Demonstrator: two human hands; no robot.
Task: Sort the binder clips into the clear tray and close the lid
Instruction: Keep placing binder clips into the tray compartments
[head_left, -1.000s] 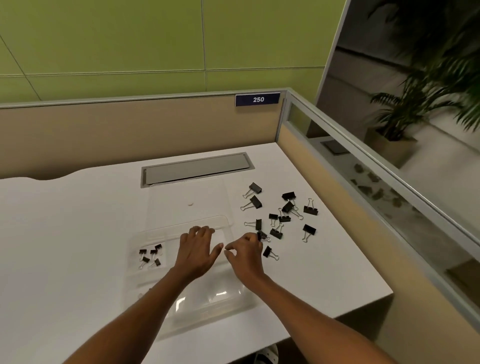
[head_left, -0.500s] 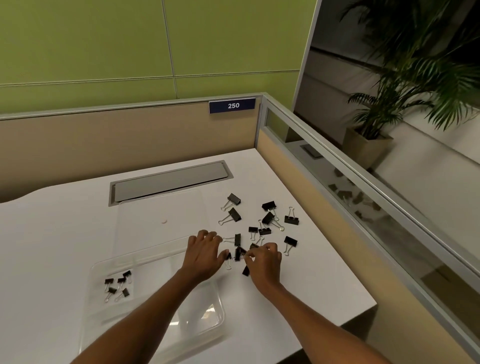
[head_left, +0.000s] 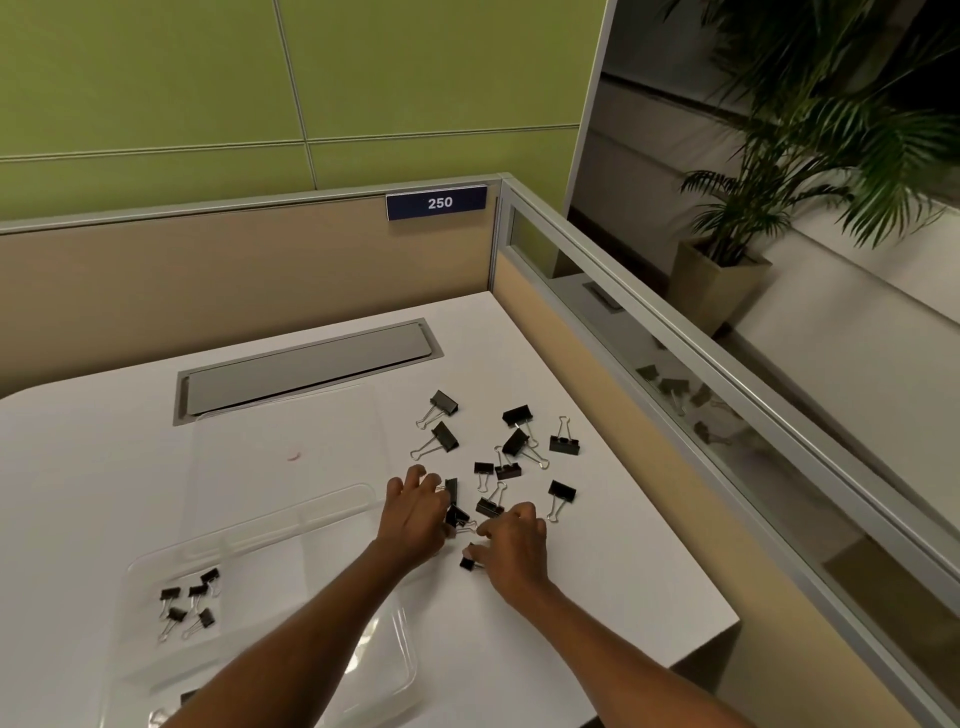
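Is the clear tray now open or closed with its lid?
Open. The clear tray has no cover over it; small binder clips lie uncovered in one compartment.

My left hand (head_left: 415, 512) and right hand (head_left: 511, 543) sit among the scattered black metal binder clips (head_left: 514, 441), which crowd the white desk (head_left: 597, 571) from 12 to 2 o'clock. At 8 o'clock the clear plastic tray (head_left: 291, 525) lies open, its raised rim in the way. Bare desk lies at 4 o'clock, up to the beige partition with a glass strip (head_left: 649, 395).
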